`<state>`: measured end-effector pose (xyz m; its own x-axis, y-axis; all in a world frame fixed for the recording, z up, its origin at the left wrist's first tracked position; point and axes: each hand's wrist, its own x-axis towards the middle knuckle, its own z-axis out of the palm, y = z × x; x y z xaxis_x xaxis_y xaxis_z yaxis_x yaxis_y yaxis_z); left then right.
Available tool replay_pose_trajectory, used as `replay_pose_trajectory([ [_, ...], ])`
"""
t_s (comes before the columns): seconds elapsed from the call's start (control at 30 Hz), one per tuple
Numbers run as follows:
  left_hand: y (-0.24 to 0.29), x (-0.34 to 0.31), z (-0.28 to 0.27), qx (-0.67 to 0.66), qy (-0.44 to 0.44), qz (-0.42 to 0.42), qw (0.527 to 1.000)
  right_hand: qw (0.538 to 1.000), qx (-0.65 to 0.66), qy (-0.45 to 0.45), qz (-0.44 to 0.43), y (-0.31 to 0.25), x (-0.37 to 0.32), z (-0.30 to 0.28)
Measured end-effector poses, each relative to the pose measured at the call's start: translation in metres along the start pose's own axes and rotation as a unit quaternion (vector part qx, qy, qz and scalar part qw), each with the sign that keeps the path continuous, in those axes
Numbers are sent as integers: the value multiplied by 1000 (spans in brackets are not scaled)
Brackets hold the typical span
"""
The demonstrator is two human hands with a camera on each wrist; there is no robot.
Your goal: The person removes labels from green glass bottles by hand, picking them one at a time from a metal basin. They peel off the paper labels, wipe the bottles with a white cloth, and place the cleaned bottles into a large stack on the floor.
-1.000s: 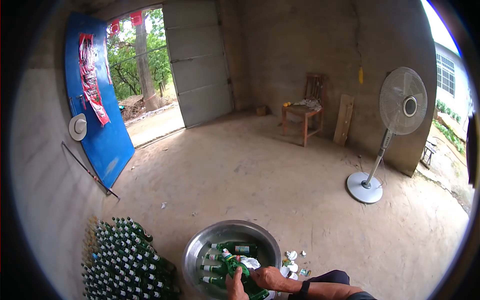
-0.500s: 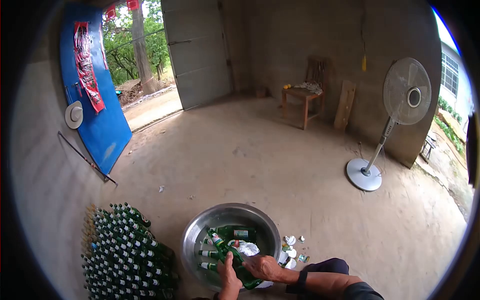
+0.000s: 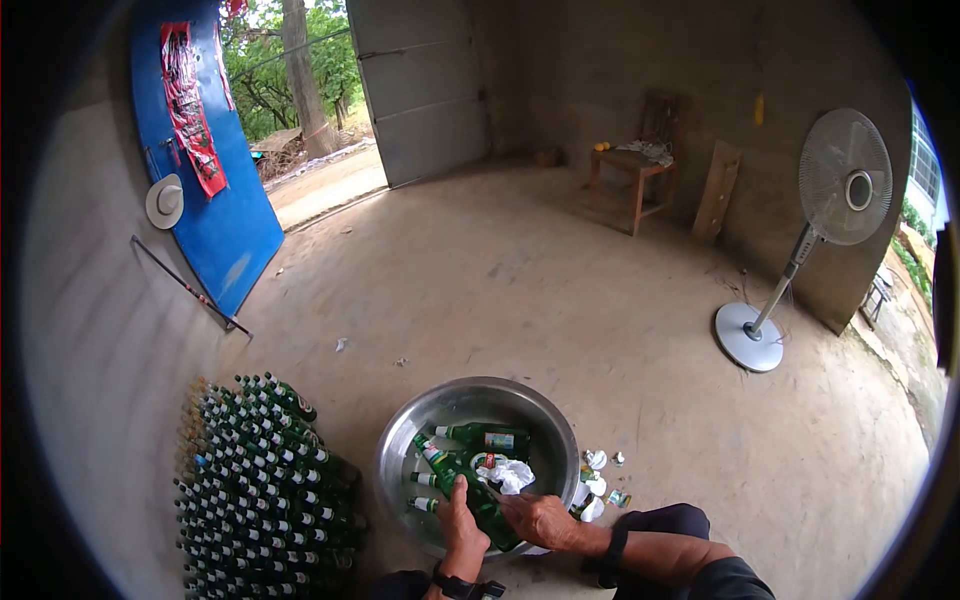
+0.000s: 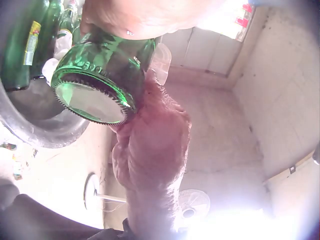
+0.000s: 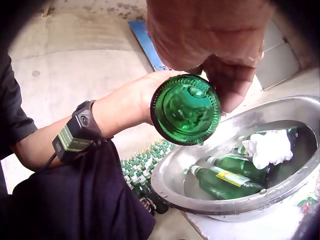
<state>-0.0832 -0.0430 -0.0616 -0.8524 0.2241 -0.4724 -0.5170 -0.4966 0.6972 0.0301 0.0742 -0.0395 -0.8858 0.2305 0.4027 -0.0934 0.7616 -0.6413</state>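
My left hand [image 3: 463, 527] grips a green glass beer bottle [image 3: 495, 524] slantwise over a metal basin [image 3: 392, 450]. Its neck points away to the left, and in the right wrist view the ridged base [image 5: 186, 111] faces the camera. The right hand [image 3: 545, 522] lies against the bottle's side with its fingers curled. From those fingers sticks out a small pale, see-through flat piece [image 4: 161, 64], pinched beside the glass. Other green bottles [image 5: 225, 181] lie in the basin's water, with a crumpled white wad [image 5: 267, 148] on top.
Many upright green bottles [image 3: 265, 490] stand packed together to the left of the basin. Torn label scraps [image 3: 594, 488] lie on the floor at its right. Farther off are a standing fan [image 3: 748, 338], a wooden chair [image 3: 632, 170] and a blue door [image 3: 225, 235].
The head view has tilted down, so the basin sits higher in it. The held bottle's neck has swung left over the basin. Both hands stay on the bottle.
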Motion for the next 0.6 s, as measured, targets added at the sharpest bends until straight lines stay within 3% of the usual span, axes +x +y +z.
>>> replay_pose_trajectory([
  [0.17, 5, -7, 9, 3, 0, 0, 1000, 999, 6, 6, -33, 3, 0, -2],
  [0.27, 5, -8, 8, 6, -14, -9, 1000, 1000, 3, 7, 0, -1, 2, -4],
  [0.6, 11, -10, 9, -1, -14, -17, 1000, 1000, 10, 16, -19, 5, 3, 1],
])
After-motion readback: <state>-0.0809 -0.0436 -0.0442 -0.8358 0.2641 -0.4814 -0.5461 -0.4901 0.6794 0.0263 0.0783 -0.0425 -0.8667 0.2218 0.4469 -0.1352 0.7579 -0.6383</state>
